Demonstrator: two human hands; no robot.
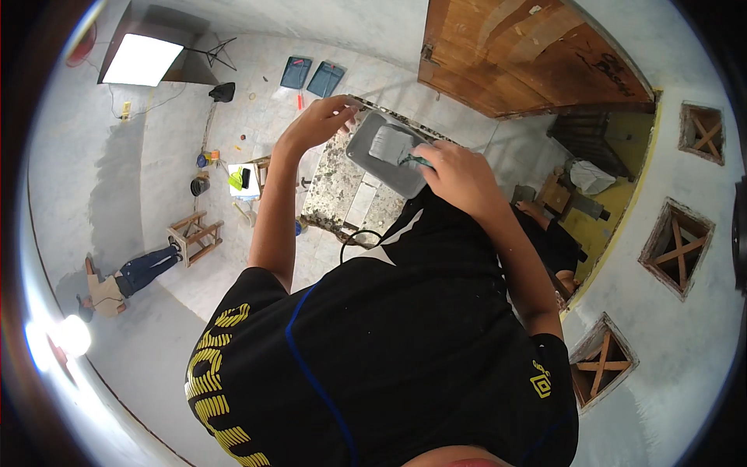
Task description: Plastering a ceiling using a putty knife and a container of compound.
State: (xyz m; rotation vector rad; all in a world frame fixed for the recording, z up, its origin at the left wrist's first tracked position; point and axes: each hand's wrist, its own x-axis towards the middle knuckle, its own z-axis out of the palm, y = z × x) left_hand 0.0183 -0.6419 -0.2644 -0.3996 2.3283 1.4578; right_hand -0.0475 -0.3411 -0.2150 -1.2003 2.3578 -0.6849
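Note:
A grey paint tray [405, 184] rests on a speckled, worn tabletop [327, 183] in front of me. My right hand [461, 175] is closed round the dark green handle of what looks like a wide paintbrush [391, 144]. Its broad head, coated in pale grey paint, lies inside the tray. Just beyond the tray's left corner, my left hand [327, 122] hovers with fingers loosely bent and thumb apart. Nothing shows in it.
Two dark paint trays [296, 72] lie on the far floor. A wooden stool [194, 237] stands left, near a person [128, 284] reaching to the wall. Another person [548, 237] is low at my right. A wooden door [529, 58] rises far right; a bright lamp [142, 60] stands far left.

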